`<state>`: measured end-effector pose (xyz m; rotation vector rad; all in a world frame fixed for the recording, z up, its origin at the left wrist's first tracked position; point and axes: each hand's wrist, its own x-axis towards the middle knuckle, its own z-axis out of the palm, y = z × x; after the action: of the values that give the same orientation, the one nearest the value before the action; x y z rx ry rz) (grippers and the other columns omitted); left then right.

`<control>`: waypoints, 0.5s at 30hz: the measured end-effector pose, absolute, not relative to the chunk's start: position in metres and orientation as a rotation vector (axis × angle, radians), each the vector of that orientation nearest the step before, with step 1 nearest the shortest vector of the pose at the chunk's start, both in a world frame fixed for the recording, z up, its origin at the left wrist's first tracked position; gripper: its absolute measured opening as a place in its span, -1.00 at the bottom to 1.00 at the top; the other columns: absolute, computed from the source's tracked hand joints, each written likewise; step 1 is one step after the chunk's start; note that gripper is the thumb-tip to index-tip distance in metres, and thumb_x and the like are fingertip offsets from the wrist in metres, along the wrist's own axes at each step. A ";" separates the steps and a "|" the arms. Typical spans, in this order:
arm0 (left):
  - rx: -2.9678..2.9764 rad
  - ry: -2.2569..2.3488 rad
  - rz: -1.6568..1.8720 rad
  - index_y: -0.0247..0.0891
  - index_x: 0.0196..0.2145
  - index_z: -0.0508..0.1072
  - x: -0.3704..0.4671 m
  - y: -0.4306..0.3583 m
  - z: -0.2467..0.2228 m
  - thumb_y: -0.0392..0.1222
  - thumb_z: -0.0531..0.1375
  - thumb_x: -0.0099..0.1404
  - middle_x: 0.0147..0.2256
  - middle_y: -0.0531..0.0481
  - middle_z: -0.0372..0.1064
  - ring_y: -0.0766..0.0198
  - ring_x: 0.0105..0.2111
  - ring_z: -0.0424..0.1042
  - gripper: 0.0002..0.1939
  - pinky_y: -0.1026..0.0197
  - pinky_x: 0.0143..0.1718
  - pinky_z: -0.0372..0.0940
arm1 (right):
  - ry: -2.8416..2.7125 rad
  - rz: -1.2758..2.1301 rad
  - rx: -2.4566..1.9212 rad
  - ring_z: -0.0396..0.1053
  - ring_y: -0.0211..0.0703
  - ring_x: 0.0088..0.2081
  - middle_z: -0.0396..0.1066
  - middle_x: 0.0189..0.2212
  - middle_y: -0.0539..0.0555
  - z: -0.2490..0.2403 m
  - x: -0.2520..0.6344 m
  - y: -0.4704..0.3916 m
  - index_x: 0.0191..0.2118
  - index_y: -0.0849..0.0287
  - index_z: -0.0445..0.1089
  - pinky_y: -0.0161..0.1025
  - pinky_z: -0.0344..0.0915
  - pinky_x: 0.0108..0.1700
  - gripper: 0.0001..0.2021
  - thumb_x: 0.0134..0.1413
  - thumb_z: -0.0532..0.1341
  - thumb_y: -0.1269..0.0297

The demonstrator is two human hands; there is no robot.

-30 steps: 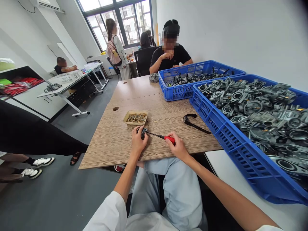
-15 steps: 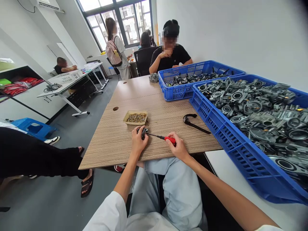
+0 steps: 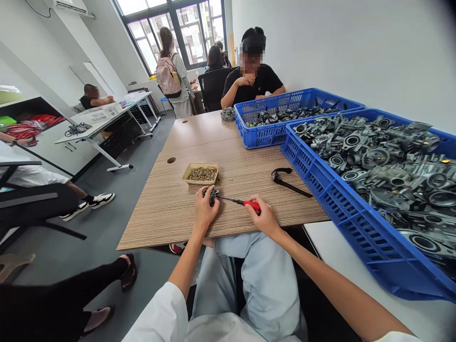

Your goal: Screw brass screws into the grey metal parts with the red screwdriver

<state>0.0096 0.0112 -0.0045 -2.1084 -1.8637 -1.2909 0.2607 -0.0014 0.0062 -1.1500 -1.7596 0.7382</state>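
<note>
Working at the table, we had one small job in our hands and lots of bits about us. The near bin stood to our right, heaped with grey metal bits. The far bin was just past it, with darker bits low inside. We could not tell if the bits in these bins were done or had yet to be worked on. The tray sat just past our left hand, full of small gold and silver pieces. The watch lay beside the near bin, and our hands were not on it.

Our left hand was curled almost shut, with thumb and fingers tight around the part. Our right hand was wrapped round the red end of the driver. Its thin rod pointed left, and its tip was right at the part, near side of the tray. The tip was too small for us to tell what it pressed on. We thought this part was begun but not done, since the driver was at it, so some work on it looked left. One loose piece lay alone to the right of the tray.
</note>
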 end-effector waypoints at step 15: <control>-2.109 -1.857 -1.270 -0.17 0.21 0.41 0.008 0.011 -0.004 -0.27 0.19 0.34 0.10 -0.22 0.30 -0.04 0.14 0.29 -0.51 -0.12 0.25 0.24 | -1.775 0.808 -1.136 0.21 -0.24 -0.60 0.32 -0.55 -0.13 0.010 0.261 -0.003 -0.13 0.09 0.24 -0.30 0.12 -0.45 -0.81 0.29 0.20 0.12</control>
<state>0.0084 0.0110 -0.0043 -2.1092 -1.8574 -1.2696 0.2607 -0.0031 0.0099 -1.1356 -1.7751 0.8085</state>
